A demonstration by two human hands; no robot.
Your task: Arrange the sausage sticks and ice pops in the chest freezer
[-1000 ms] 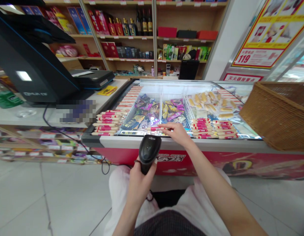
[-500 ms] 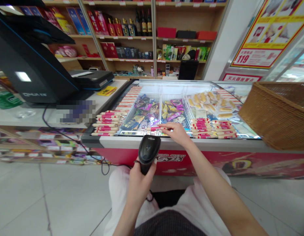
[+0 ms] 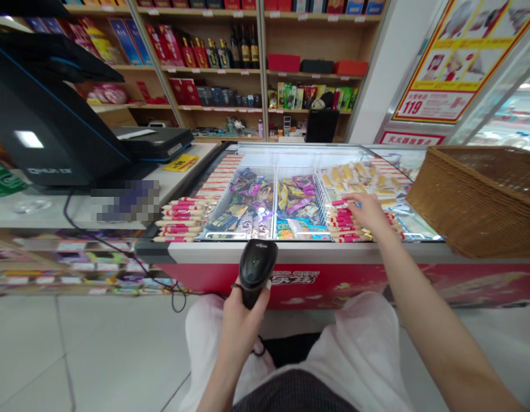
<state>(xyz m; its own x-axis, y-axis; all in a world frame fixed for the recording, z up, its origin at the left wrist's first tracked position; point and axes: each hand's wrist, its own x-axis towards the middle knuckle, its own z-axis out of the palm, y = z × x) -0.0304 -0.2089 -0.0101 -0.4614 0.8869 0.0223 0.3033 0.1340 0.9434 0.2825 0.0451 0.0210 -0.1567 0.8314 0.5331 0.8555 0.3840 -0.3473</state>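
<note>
Left hand (image 3: 246,306) still gripping black scanner (image 3: 258,264) before freezer (image 3: 307,253). Right hand (image 3: 370,214) shifted rightward since earlier frame, from freezer's front middle; fingertips pinching end of red-banded stick (image 3: 338,203), now at far side of right-hand stack (image 3: 341,220).

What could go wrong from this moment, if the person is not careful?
The right hand is at the stacked wrapped sticks, so a careless push might make some slide or roll.

The left hand holds the scanner close to the front edge of the freezer; a small move forward could knock it there.

The wicker basket appears near the same front edge, so a bump might tip it.
</note>
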